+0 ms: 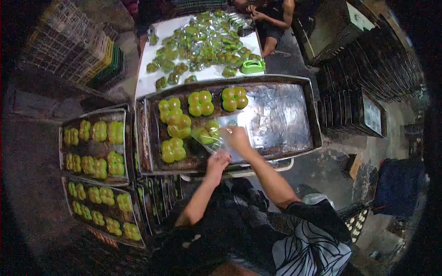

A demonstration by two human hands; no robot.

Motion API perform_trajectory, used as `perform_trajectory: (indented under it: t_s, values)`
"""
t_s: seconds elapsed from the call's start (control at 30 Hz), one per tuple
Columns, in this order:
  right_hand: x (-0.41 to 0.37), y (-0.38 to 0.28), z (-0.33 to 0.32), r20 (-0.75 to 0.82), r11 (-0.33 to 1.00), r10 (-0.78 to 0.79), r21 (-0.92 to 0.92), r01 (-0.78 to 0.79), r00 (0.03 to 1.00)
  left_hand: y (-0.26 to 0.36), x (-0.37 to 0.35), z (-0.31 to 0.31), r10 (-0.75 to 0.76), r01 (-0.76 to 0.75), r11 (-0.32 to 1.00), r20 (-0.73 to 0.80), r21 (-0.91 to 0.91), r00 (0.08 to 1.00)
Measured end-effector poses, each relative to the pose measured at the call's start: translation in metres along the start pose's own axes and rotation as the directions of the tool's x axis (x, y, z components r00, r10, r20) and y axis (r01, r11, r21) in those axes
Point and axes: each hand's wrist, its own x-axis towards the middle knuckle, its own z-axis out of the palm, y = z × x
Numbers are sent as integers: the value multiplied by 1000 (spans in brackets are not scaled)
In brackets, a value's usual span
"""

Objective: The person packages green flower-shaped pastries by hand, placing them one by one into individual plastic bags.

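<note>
A green four-lobed bun [209, 129] lies inside a clear plastic bag [215, 146] over the middle of a dark metal tray. My left hand [218, 164] is closed on the lower end of the bag. At the bag's right side, my right hand [237, 139] has its fingers curled against the plastic; motion blurs it. Beneath that hand lies a pale stack of plastic bags [235, 120]. Unwrapped green buns with browned tops sit on the tray's left half, including one bun [200, 103] behind the bag and another bun [173, 150] to its left.
Behind the tray [315, 115], a white table [145, 78] bears a heap of bagged buns [202, 41] and a green tape dispenser [252, 67]. Another person [276, 18] works there. More bun trays [94, 158] stand left; stacked trays [354, 110] stand right.
</note>
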Motion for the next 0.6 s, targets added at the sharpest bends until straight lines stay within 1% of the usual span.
perform_trajectory:
  t_s: [0.03,0.07,0.1,0.13,0.17,0.2,0.23,0.27,0.3,0.33,0.37,0.4,0.43,0.47,0.5,0.53,0.57,0.6]
  values:
    - [30,-8,-12,-70,988,-128,-97,121,989,-10,4,-2,344,-347,776,108,527,933]
    - [61,-20,-16,-204,973,-195,-168,162,959,-25,11,-9,531,-537,212,365,817,765]
    - [87,-35,-16,-337,936,-340,-216,279,878,-37,20,-17,434,-494,-266,560,828,705]
    - [106,-41,-15,-204,982,-138,-153,108,969,-53,28,-28,433,-498,-266,563,826,703]
    - [106,-29,-5,-193,891,-434,-236,388,880,-64,38,-42,246,-514,-266,573,815,782]
    - [101,-16,7,-163,713,-690,-315,626,705,-62,46,-52,49,-531,-270,562,803,826]
    - [60,-13,4,121,852,-489,-149,502,864,-47,45,-55,58,-537,-281,572,796,818]
    - [18,4,6,232,930,-340,-61,362,911,-31,36,-56,78,-546,-308,593,779,802]
    - [-29,4,-1,493,989,81,71,-133,866,-17,27,-58,94,-553,-331,609,765,787]
    - [-64,47,10,529,964,-260,184,189,808,-8,25,-59,102,-554,-326,611,766,785]
    - [-98,49,9,687,992,115,-36,-124,718,-1,21,-59,168,-473,26,462,881,871]
    - [-115,43,13,502,982,142,-179,-58,853,4,17,-58,163,-335,376,294,864,942]
    - [-115,51,25,244,977,99,-209,-47,965,8,13,-46,149,-348,381,315,856,937]
    - [-116,59,34,-29,969,40,-242,-46,999,9,9,-36,142,-342,389,312,855,940]
    - [-114,53,32,-26,968,45,-246,-50,999,11,9,-26,299,-473,446,372,760,879]
    - [-106,48,28,19,988,140,-74,-138,990,16,10,-18,455,-601,469,406,647,792]
    - [-98,35,21,78,965,233,100,-240,969,20,9,-14,504,-560,512,300,651,810]
    - [-80,10,4,344,820,430,238,-521,835,20,2,-9,486,-549,516,303,658,820]
